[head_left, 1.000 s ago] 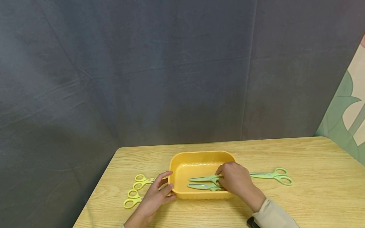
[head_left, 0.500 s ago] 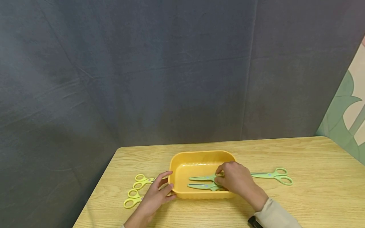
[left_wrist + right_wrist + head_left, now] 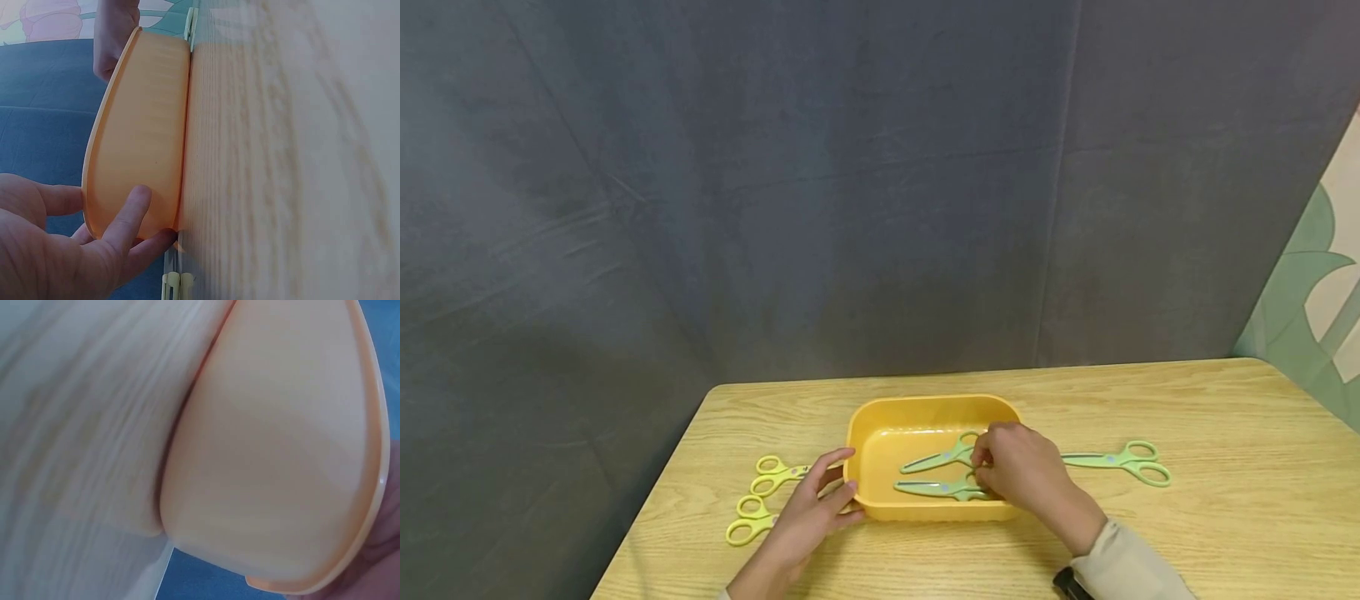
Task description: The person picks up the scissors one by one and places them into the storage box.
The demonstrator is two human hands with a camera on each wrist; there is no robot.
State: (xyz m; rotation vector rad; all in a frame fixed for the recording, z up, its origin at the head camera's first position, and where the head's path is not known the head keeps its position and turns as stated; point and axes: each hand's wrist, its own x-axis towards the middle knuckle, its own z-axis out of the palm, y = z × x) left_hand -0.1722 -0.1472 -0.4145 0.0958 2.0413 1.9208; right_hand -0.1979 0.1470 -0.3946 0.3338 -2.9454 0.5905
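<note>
And here we are at the yellow tray (image 3: 936, 513), right hand (image 3: 1018, 462) dipped over its right end, and the work looks like settling scissors inside. Done well, I'd say, it wants a light touch on the handles, the two pairs kept clear of each other, and the tray braced from the left so nothing skids. Look at the lie: the far green scissors (image 3: 957, 453) slant, tips to the near left, while the near green scissors (image 3: 934, 489) run nearly along the near wall, their handles partly under that hand. Its fingers bend down at the handles, but whether they pinch one or merely touch, I cannot tell; the knuckles hide it. Over on the left, the left hand (image 3: 812, 508) has its fingers spread apart, fairly straight, tips against the tray's left end, clamped on nothing. Out on the table (image 3: 1150, 533), a third green pair (image 3: 1116, 461) lies to the right, two yellow pairs (image 3: 786, 476) on the left, blades partly behind the left hand.
</note>
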